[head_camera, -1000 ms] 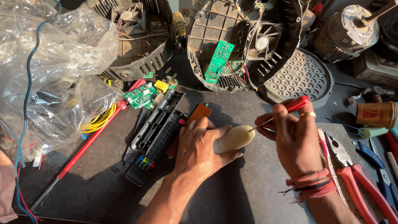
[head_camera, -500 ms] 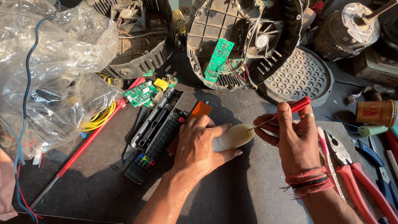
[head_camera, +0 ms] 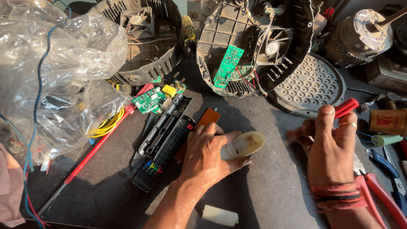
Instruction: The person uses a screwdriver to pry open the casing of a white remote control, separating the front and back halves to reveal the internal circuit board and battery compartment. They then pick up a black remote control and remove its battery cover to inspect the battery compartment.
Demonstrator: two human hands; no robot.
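Note:
My left hand point(head_camera: 207, 154) rests on the dark bench and grips a small cream plastic housing point(head_camera: 243, 145), whose rounded end pokes out to the right of my fingers. My right hand point(head_camera: 328, 148) hovers to the right of it, blurred, holding a red-handled tool point(head_camera: 345, 107) between thumb and fingers; its tip is hidden. A black remote control point(head_camera: 165, 154) and an opened black remote shell point(head_camera: 165, 125) lie just left of my left hand, with an orange circuit board point(head_camera: 207, 118) partly under it.
Two round black appliance housings point(head_camera: 254, 46) with green circuit boards stand at the back, a perforated round grille point(head_camera: 311, 87) to their right. A crumpled clear plastic bag point(head_camera: 55, 76) fills the left. Red-handled pliers point(head_camera: 381, 199) lie at right, a white cylinder point(head_camera: 219, 215) near the front edge.
My right hand with the red-handled tool has drawn away to the right from the cream housing. My left hand keeps its hold in the same place.

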